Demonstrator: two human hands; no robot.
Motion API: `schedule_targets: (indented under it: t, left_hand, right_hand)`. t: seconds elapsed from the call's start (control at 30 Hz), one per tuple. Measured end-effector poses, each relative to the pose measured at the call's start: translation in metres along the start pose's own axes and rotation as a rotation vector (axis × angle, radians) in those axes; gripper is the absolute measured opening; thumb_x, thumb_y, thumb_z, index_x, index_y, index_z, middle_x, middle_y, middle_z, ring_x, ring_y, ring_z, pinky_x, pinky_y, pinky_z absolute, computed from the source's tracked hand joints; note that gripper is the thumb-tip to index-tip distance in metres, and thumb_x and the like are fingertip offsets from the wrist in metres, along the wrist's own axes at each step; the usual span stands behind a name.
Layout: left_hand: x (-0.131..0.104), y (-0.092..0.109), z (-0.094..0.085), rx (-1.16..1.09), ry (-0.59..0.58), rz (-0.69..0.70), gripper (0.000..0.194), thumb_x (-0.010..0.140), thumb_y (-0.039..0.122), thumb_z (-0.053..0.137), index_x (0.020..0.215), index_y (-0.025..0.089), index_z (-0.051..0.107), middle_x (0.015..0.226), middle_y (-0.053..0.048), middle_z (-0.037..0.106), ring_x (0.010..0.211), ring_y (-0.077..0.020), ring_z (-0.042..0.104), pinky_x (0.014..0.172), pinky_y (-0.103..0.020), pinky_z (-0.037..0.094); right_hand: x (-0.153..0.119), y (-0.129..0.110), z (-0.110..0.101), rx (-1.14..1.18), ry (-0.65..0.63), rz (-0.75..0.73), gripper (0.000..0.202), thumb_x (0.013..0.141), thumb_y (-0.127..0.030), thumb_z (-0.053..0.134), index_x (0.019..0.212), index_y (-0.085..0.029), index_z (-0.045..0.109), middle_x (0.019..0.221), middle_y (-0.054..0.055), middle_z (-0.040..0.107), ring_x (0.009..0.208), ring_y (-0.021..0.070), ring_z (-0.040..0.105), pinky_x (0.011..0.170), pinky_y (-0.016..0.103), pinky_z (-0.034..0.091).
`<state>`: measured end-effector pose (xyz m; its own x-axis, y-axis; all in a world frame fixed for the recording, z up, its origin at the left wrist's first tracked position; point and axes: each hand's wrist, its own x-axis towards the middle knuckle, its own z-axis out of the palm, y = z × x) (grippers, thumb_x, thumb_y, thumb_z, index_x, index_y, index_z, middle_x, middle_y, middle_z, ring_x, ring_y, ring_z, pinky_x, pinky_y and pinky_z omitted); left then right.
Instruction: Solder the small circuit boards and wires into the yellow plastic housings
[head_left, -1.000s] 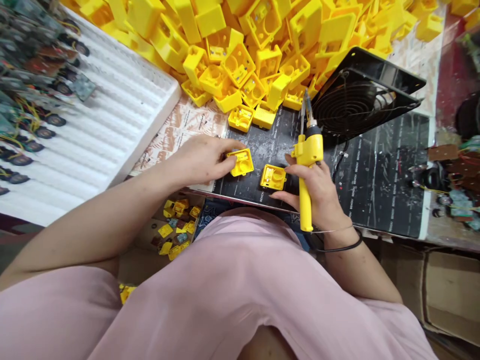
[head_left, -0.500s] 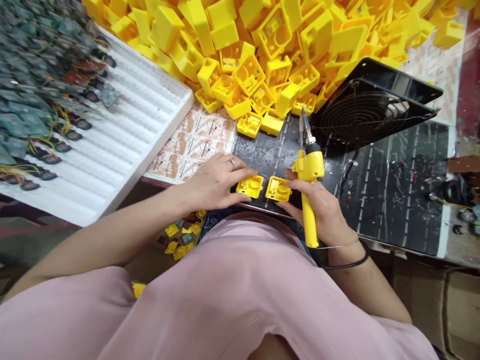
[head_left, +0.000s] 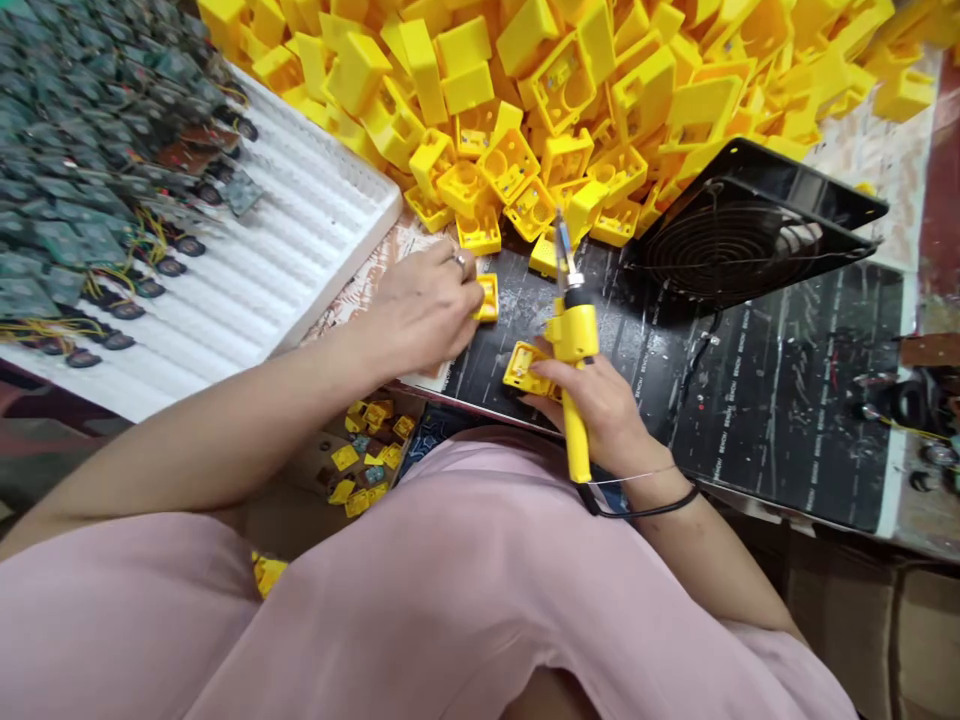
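Note:
My left hand (head_left: pixel 427 305) is closed at the left edge of a small yellow plastic case (head_left: pixel 488 298), its fingertips partly hidden. My right hand (head_left: pixel 592 400) grips a yellow soldering iron (head_left: pixel 578 335), its metal tip pointing away from me toward the pile. The thumb and fingers of that same hand also touch an open yellow case (head_left: pixel 522 367) near the table's front edge. More yellow shows beneath those fingers, mostly covered. Another yellow case (head_left: pixel 544 258) lies just beyond the iron.
A large heap of yellow cases (head_left: pixel 465 90) fills the back. At left, a white foam tray (head_left: pixel 330 210) carries green circuit boards (head_left: pixel 82 240) with wired speakers. A black fan (head_left: pixel 750 225) stands right on the black mat (head_left: pixel 780 400). Yellow pieces (head_left: pixel 367 455) lie below the table.
My left hand has left the front case and moved away from me to one nearer the heap. The right hand and soldering iron have shifted left.

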<state>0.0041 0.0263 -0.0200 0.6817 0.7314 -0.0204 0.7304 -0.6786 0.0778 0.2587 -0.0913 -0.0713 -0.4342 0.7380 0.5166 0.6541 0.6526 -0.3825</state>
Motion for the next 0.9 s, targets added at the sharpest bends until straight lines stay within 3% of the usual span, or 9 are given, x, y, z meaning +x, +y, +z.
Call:
schedule_targets:
  t: [0.13,0.23,0.33,0.47,0.53,0.63,0.73,0.8,0.9]
  left_hand:
    - [-0.04,0.013,0.001,-0.077,0.035,0.185,0.031,0.107,0.032,0.053,0.102,0.017,0.08,0.15,-0.021,0.074,0.145,-0.0407,0.067,0.117,-0.059,0.063]
    - [-0.05,0.014,-0.003,-0.163,-0.035,0.193,0.046,0.114,0.047,0.06,0.135,0.008,0.075,0.161,-0.026,0.069,0.135,-0.0369,0.075,0.112,-0.05,0.065]
    - [-0.047,0.005,-0.01,-0.173,-0.123,0.298,0.074,0.108,0.048,0.079,0.164,0.006,0.058,0.171,-0.027,0.061,0.144,-0.0366,0.072,0.119,-0.044,0.06]
    - [-0.036,0.005,-0.006,-0.078,-0.102,0.328,0.058,0.109,0.034,0.079,0.157,0.006,0.067,0.148,-0.021,0.078,0.123,-0.0332,0.078,0.105,-0.043,0.063]
    - [-0.033,0.016,0.001,-0.052,-0.054,0.292,0.052,0.108,0.038,0.081,0.15,0.008,0.073,0.135,-0.018,0.082,0.114,-0.0316,0.077,0.098,-0.042,0.064]
    - [-0.035,0.025,0.007,-0.03,0.023,0.29,0.058,0.109,0.047,0.079,0.155,0.013,0.07,0.136,-0.017,0.081,0.117,-0.0305,0.076,0.096,-0.04,0.064]
    - [-0.042,-0.004,-0.001,0.048,0.13,0.132,0.064,0.112,0.063,0.065,0.155,0.016,0.069,0.143,-0.019,0.077,0.123,-0.0341,0.074,0.097,-0.045,0.061]
    - [-0.048,-0.045,-0.012,0.162,0.194,-0.143,0.05,0.115,0.055,0.056,0.142,0.017,0.076,0.138,-0.018,0.078,0.121,-0.0357,0.072,0.101,-0.051,0.057]
    - [-0.056,-0.108,-0.031,0.32,0.164,-0.562,0.045,0.114,0.051,0.058,0.13,0.015,0.079,0.124,-0.016,0.079,0.125,-0.0348,0.064,0.112,-0.058,0.044]
  right_hand:
    - [-0.009,0.007,-0.008,0.007,0.01,0.025,0.053,0.106,-0.024,0.081,0.154,-0.031,0.058,0.12,0.007,0.086,0.106,0.027,0.084,0.1,0.043,0.067]
    - [-0.015,0.01,-0.011,-0.018,0.022,0.011,0.054,0.105,-0.026,0.083,0.153,-0.033,0.06,0.131,0.006,0.085,0.115,0.0277,0.084,0.121,0.051,0.06]
    - [-0.022,0.016,-0.012,-0.051,-0.002,0.016,0.056,0.103,-0.036,0.087,0.152,-0.031,0.061,0.144,0.011,0.082,0.126,0.0337,0.083,0.118,0.056,0.062]
    - [-0.028,0.026,-0.011,0.014,0.004,0.017,0.052,0.105,-0.027,0.083,0.152,-0.032,0.063,0.145,0.01,0.081,0.122,0.0301,0.085,0.098,0.045,0.072]
    - [-0.027,0.028,-0.011,0.035,-0.004,0.008,0.053,0.105,-0.024,0.081,0.154,-0.032,0.062,0.143,0.008,0.082,0.123,0.0284,0.085,0.097,0.041,0.073]
    - [-0.022,0.03,-0.012,0.038,-0.028,-0.028,0.049,0.105,-0.024,0.081,0.15,-0.032,0.065,0.145,0.008,0.081,0.126,0.0288,0.084,0.099,0.041,0.073]
    - [-0.018,0.027,-0.021,0.006,-0.002,-0.026,0.045,0.103,-0.035,0.087,0.144,-0.029,0.068,0.144,0.01,0.082,0.127,0.033,0.084,0.101,0.047,0.073]
    - [-0.017,0.025,-0.031,-0.037,0.085,0.029,0.049,0.099,-0.039,0.092,0.141,-0.028,0.071,0.134,0.009,0.086,0.117,0.0323,0.086,0.098,0.046,0.073]
    - [-0.022,0.024,-0.042,-0.073,0.297,0.083,0.041,0.089,-0.034,0.102,0.123,-0.028,0.079,0.102,0.001,0.09,0.081,0.0257,0.088,0.081,0.036,0.074]
